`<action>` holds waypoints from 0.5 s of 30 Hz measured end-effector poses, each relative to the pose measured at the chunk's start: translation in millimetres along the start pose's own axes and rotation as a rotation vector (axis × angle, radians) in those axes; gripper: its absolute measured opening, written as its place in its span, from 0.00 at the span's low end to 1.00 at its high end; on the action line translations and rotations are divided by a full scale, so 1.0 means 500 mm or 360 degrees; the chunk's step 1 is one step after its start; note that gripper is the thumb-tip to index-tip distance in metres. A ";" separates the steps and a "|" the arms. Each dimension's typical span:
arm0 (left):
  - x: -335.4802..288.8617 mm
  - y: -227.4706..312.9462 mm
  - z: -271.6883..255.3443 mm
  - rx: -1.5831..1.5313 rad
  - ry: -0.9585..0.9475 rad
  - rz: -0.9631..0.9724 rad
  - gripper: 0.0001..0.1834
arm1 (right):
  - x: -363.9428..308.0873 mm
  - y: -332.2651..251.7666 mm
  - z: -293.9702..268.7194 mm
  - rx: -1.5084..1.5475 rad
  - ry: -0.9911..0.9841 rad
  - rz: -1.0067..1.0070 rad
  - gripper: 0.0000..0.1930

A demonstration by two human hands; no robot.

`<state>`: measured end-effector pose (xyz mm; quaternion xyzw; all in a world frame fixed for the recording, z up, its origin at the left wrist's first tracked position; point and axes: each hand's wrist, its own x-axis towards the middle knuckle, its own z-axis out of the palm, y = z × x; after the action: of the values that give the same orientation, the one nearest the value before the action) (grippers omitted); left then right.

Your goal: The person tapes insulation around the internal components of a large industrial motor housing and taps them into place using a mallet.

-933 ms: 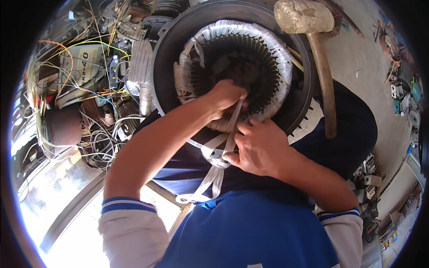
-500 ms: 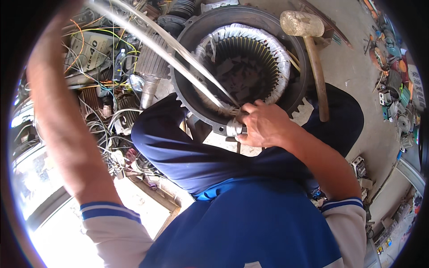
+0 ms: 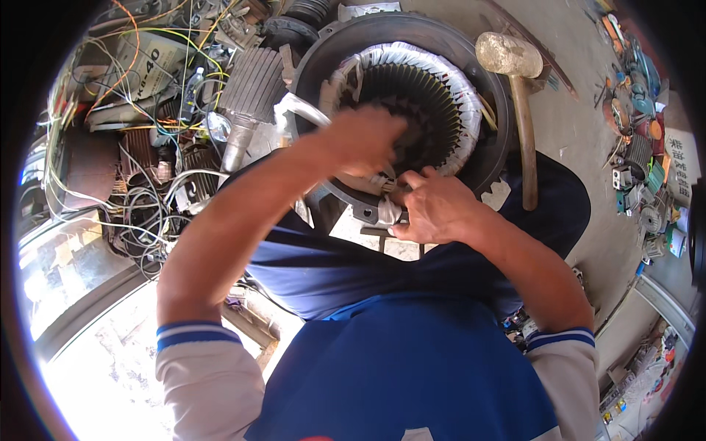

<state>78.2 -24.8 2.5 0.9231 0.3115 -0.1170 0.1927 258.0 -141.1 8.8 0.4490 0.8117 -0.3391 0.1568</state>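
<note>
A motor stator point(image 3: 309, 81), a dark round housing with slotted inner teeth, sits in front of my crossed legs. White tape binds its coil ring point(image 3: 465, 81). At the near rim my right hand point(image 3: 441, 207) is closed, fingers and thumb around the taped winding point(image 3: 388, 212). My left hand point(image 3: 368, 140) is over the stator's bore, smeared by motion, so its fingers do not show clearly. A loose loop of white tape point(image 3: 303, 109) hangs at the left rim beside my left forearm.
A mallet point(image 3: 521, 95) with a pale head and wooden handle lies against the housing's right side. Tangled wires point(image 3: 147, 213) and a ribbed motor part point(image 3: 254, 84) crowd the left. Assorted parts point(image 3: 647, 147) line the right side of the floor.
My left hand has swept from the upper left, where the tape was stretched taut, down to the bore; the tape is slack now. My right hand stays at the near rim.
</note>
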 end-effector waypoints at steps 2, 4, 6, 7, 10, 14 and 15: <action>0.064 0.020 0.072 0.0090 -0.0710 -0.0200 0.14 | 0.004 -0.001 -0.006 0.0011 -0.0030 0.0001 0.31; 0.085 -0.003 0.092 0.0238 -0.0802 -0.0220 0.15 | 0.006 -0.007 -0.017 0.0028 -0.0091 -0.0004 0.31; 0.101 -0.011 0.059 0.0480 -0.0859 -0.0182 0.14 | 0.009 -0.001 -0.017 -0.0006 -0.0132 0.0004 0.31; 0.101 -0.011 -0.020 0.0657 -0.0861 -0.0127 0.13 | 0.007 0.005 -0.015 -0.0017 -0.0146 0.0032 0.31; 0.027 -0.161 -0.130 0.0785 0.0170 -0.0254 0.13 | 0.006 0.000 -0.005 -0.0003 -0.0050 0.0047 0.30; -0.090 -0.157 -0.204 -0.1131 -0.0235 -0.0175 0.20 | 0.018 0.000 -0.008 -0.0002 -0.0094 0.0015 0.31; -0.094 -0.146 -0.165 -0.1560 -0.0202 -0.0011 0.21 | 0.016 0.003 -0.008 0.0005 -0.0087 0.0034 0.31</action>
<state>4.2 38.9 71.8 0.7138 0.3207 -0.0133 0.6225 255.1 -132.5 6.6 0.4486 0.8016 -0.3509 0.1818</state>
